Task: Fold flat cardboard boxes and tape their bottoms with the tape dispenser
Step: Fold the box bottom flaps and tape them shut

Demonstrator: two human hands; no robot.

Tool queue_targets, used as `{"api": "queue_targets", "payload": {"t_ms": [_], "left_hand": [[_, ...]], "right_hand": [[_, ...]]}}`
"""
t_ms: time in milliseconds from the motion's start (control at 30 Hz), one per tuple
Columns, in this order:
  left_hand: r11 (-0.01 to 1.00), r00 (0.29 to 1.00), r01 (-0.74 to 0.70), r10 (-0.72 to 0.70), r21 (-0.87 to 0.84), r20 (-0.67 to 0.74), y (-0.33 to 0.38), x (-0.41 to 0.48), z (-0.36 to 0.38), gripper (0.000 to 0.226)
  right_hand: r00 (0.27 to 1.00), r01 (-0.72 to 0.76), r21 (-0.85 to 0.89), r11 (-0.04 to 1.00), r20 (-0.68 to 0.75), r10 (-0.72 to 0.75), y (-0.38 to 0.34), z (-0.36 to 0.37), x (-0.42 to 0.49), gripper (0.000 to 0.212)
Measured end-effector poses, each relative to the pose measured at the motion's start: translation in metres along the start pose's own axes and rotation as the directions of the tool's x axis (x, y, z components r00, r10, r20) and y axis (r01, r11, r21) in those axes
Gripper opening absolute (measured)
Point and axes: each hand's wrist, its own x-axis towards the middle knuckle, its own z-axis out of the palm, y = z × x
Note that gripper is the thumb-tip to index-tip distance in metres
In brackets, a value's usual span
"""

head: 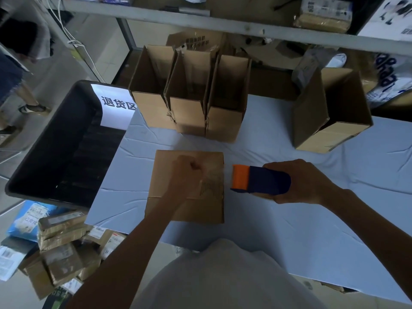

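Cardboard box sits on the blue-covered bench under the left hand, which is curled into a fist and presses on its top. Just right of the box, the right hand grips the orange-and-navy tape dispenser, its orange end near the box edge. Beyond both hands stand three open boxes.
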Motion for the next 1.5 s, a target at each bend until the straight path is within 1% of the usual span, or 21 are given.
{"api": "queue_targets", "payload": {"t_ms": [67, 133, 200, 267, 300, 367, 400, 433, 467, 500, 567, 667, 800, 900, 1000, 1133, 1267, 1333, 1400, 1500], "left_hand": [[1.0, 0.999, 0.009, -0.009, 0.004, -0.035, -0.004, 0.001, 0.002, 0.016], [1.0, 0.997, -0.006, 0.008, 0.023, -0.079, -0.009, 0.002, 0.005, 0.016], [0.998, 0.992, -0.028, 0.034, 0.054, -0.118, -0.014, 0.003, 0.007, 0.015], [0.998, 0.988, -0.014, 0.023, 0.065, -0.154, -0.019, 0.005, 0.005, 0.014], [0.998, 0.988, 0.004, 0.005, 0.059, -0.154, -0.021, 0.008, 0.004, 0.013], [0.999, 0.997, 0.029, -0.027, 0.028, -0.076, -0.015, 0.01, 0.003, 0.015], [0.998, 0.998, 0.055, -0.055, -0.013, -0.035, -0.014, 0.01, 0.003, 0.017], [0.997, 0.998, 0.066, -0.067, -0.033, -0.02, -0.015, 0.012, 0.004, 0.019], [0.998, 0.997, 0.068, -0.068, -0.017, -0.035, -0.013, 0.012, 0.004, 0.019], [0.999, 0.997, 0.052, -0.051, 0.012, -0.065, -0.012, 0.011, 0.004, 0.019], [0.997, 0.993, 0.016, -0.008, 0.072, -0.118, -0.015, 0.01, 0.004, 0.02], [0.995, 0.99, -0.038, 0.049, 0.088, -0.13, -0.013, 0.008, 0.003, 0.026], [0.994, 0.99, -0.032, 0.047, 0.109, -0.135, -0.013, 0.009, 0.007, 0.024], [0.993, 0.991, -0.028, 0.043, 0.116, -0.123, -0.021, 0.014, 0.012, 0.03], [0.986, 0.987, -0.042, 0.066, 0.161, -0.149, -0.022, 0.016, 0.015, 0.03], [0.973, 0.973, -0.078, 0.122, 0.216, -0.198, -0.023, 0.016, 0.02, 0.023], [0.968, 0.964, -0.103, 0.154, 0.229, -0.216, -0.027, 0.014, 0.028, 0.015], [0.941, 0.955, -0.136, 0.208, 0.31, -0.21, -0.026, 0.012, 0.029, 0.009], [0.9, 0.936, -0.185, 0.284, 0.395, -0.208, -0.025, 0.012, 0.028, 0.008], [0.877, 0.928, -0.22, 0.323, 0.428, -0.184, -0.024, 0.012, 0.026, 0.01]], "right_hand": [[1.0, -0.009, 0.004, 1.0, 0.0, 0.009, 0.006, 0.0, -0.002, 0.049], [1.0, -0.002, 0.003, 1.0, 0.014, 0.001, 0.009, -0.003, -0.001, 0.054], [1.0, 0.006, 0.045, 0.999, 0.024, -0.007, 0.01, -0.004, 0.0, 0.059], [1.0, 0.007, 0.043, 0.999, 0.007, -0.007, 0.016, -0.005, -0.004, 0.06], [1.0, 0.009, 0.03, 0.999, -0.011, -0.008, 0.022, -0.003, -0.005, 0.059], [1.0, -0.012, -0.017, 1.0, -0.015, 0.012, 0.03, -0.005, -0.005, 0.056], [1.0, -0.02, -0.035, 0.999, -0.005, 0.02, 0.03, -0.006, -0.003, 0.056], [1.0, -0.017, -0.041, 0.999, -0.011, 0.017, 0.033, -0.005, -0.001, 0.056], [1.0, -0.019, -0.056, 0.998, -0.025, 0.018, 0.031, -0.007, 0.001, 0.057], [0.999, -0.008, -0.079, 0.997, -0.042, 0.005, 0.032, -0.007, 0.005, 0.058], [1.0, -0.015, -0.132, 0.991, -0.018, 0.013, 0.03, -0.008, 0.011, 0.057], [0.999, -0.041, -0.173, 0.984, 0.02, 0.045, 0.029, -0.01, 0.018, 0.055], [0.998, -0.048, -0.16, 0.986, 0.036, 0.054, 0.031, -0.011, 0.02, 0.054], [0.997, -0.061, -0.167, 0.984, 0.04, 0.069, 0.031, -0.011, 0.022, 0.055], [0.995, -0.071, -0.178, 0.981, 0.053, 0.082, 0.03, -0.008, 0.023, 0.052], [0.994, -0.084, -0.153, 0.985, 0.06, 0.094, 0.03, -0.004, 0.024, 0.053], [0.992, -0.087, -0.154, 0.984, 0.075, 0.1, 0.031, -0.001, 0.026, 0.056], [0.992, -0.087, -0.156, 0.984, 0.076, 0.1, 0.032, 0.0, 0.026, 0.057], [0.992, -0.087, -0.16, 0.983, 0.078, 0.1, 0.031, 0.0, 0.026, 0.057], [0.992, -0.085, -0.169, 0.982, 0.08, 0.1, 0.028, -0.001, 0.027, 0.056]]}}
